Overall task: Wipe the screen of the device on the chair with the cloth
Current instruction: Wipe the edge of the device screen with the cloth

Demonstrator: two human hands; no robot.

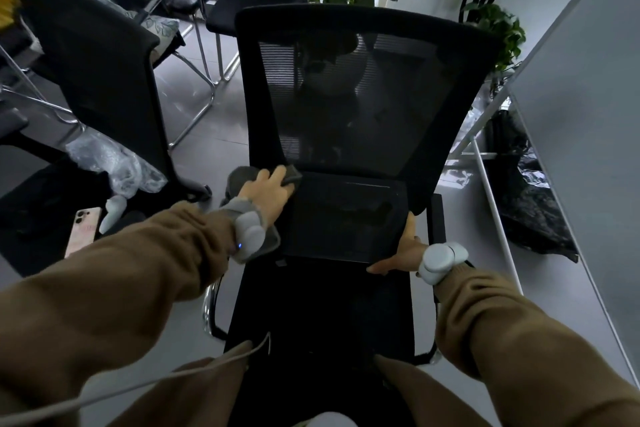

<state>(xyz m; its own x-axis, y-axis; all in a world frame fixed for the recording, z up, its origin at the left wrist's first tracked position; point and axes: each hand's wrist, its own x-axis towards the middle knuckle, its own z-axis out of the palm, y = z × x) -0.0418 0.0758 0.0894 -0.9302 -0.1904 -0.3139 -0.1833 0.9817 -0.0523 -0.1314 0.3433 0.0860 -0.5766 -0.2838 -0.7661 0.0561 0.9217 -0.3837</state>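
A dark tablet-like device (pixel 346 215) lies screen-up on the seat of a black mesh-backed office chair (pixel 349 87). My left hand (pixel 268 191) presses a grey cloth (pixel 242 177) down with straight fingers at the device's far left corner; part of the cloth hangs below my wrist. My right hand (pixel 398 253) holds the device's near right corner, thumb along the front edge and fingers up the right side. Both wrists wear grey trackers.
Another black chair (pixel 93 55) stands to the left, with crumpled plastic wrap (pixel 114 163) and a phone (pixel 81 229) on the floor beside it. A white partition frame (pixel 495 204) and a dark bag (pixel 530 204) are on the right. Plants stand behind.
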